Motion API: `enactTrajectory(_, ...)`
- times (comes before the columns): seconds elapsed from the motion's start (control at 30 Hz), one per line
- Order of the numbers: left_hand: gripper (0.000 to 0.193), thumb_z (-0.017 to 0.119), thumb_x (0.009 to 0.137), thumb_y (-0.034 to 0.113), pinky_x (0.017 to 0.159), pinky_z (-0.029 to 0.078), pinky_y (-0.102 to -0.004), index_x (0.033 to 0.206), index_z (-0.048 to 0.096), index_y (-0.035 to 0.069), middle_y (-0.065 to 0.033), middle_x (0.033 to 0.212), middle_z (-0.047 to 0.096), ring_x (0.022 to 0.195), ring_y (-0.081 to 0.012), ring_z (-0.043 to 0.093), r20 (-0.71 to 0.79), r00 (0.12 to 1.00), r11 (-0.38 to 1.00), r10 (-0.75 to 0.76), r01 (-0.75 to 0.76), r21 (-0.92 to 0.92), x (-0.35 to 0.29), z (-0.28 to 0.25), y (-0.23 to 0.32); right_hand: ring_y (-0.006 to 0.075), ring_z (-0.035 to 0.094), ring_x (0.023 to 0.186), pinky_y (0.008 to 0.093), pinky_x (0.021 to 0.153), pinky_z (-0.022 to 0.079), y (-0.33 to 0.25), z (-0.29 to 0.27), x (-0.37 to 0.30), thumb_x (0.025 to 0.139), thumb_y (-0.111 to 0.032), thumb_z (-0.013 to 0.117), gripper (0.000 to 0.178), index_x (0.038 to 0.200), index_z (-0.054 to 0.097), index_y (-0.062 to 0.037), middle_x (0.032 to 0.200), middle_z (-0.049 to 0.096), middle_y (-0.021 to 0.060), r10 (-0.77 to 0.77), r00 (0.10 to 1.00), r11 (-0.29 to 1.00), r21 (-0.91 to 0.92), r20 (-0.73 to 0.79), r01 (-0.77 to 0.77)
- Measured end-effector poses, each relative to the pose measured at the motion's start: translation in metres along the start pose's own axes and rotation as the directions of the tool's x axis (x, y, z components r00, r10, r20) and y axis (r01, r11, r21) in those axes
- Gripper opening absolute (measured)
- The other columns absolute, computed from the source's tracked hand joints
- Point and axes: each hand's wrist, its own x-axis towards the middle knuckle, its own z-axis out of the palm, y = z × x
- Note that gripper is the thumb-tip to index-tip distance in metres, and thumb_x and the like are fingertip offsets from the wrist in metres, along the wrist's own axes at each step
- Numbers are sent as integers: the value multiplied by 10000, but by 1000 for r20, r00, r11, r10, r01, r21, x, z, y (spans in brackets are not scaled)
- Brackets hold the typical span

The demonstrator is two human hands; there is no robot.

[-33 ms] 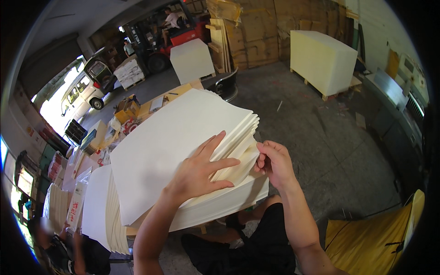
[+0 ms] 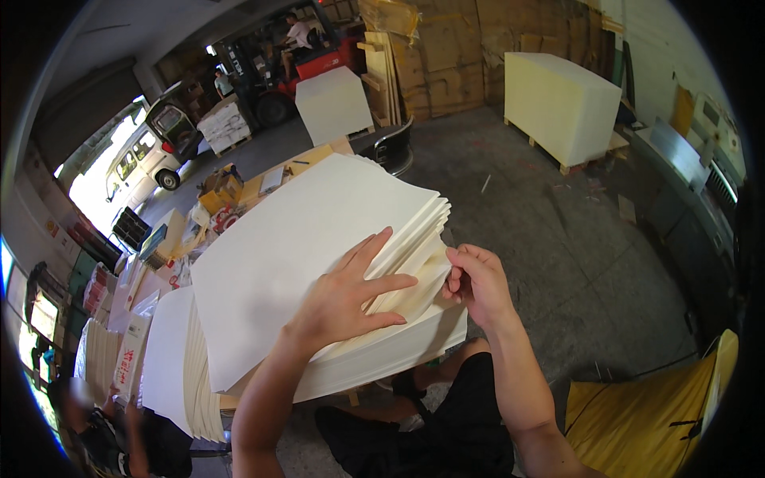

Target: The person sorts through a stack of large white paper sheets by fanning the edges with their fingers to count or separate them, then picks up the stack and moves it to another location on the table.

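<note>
A tall stack of large white paper sheets lies in front of me, its upper sheets fanned in uneven layers along the right edge. My left hand rests on this stack with fingers spread, the fingertips reaching over the stepped edges. At the right corner, my right hand is closed, thumb and forefinger pinching the edge of a sheet or a few sheets; how many I cannot tell. To the left stands a second pile of white sheets, with its edges fanned too.
At lower left a co-worker handles a long white package. A table with tools and boxes stretches beyond the stack. Farther off are wrapped pallet loads, a red forklift with a driver, a van and yellow fabric.
My hands and the sheets hold the same position. At the lower left, the long white package beside the co-worker has shifted slightly.
</note>
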Motion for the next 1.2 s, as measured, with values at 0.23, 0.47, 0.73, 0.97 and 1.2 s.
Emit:
enactTrajectory(0.23, 400, 765, 935, 319, 1150, 500, -458, 1334, 762, 344, -186, 1699, 391, 1487, -402, 486, -47, 998, 999, 40, -38, 33, 1, 2, -5, 108, 604, 547, 245, 494, 402, 4, -3, -4, 1063, -252, 673, 378, 729, 557, -120, 631, 589, 5, -57, 998, 997, -43, -11, 56)
enactTrajectory(0.47, 376, 765, 928, 205, 1144, 508, -464, 1290, 785, 300, -210, 1730, 340, 1519, -413, 453, 4, 1000, 998, 23, -23, 50, 0, 0, -1, 107, 631, 552, 244, 484, 394, 0, -2, 0, 1036, -226, 713, 357, 727, 563, -129, 641, 622, 4, -7, 1000, 1000, -11, 2, 7)
enactTrajectory(0.73, 496, 917, 801, 427, 1146, 505, -461, 1269, 789, 323, -190, 1736, 337, 1519, -403, 453, 28, 999, 1000, -20, 20, 2, 1, -1, 1, 113, 619, 561, 261, 494, 407, 6, -6, 1, 1042, -227, 710, 353, 737, 566, -124, 659, 621, 6, 6, 1000, 1000, 26, 11, -6)
enactTrajectory(0.97, 436, 854, 857, 451, 1190, 463, -463, 1271, 784, 332, -166, 1747, 315, 1522, -404, 447, 18, 1000, 1000, -8, 8, -21, 2, -1, -2, 273, 677, 760, 412, 745, 569, 31, -9, -36, 870, -158, 819, 209, 852, 630, -71, 820, 692, 45, -805, 551, 136, -837, 218, 530)
enactTrajectory(1.2, 721, 783, 933, 438, 1209, 423, -568, 1595, 516, 336, -201, 1768, 224, 1584, -446, 328, 127, 982, 935, 141, -175, 310, -5, 17, 9, 344, 548, 1404, 538, 1255, 296, 33, -8, -37, 855, -231, 738, 405, 1236, 771, -98, 1306, 694, 161, -276, 760, 175, -747, 589, 642)
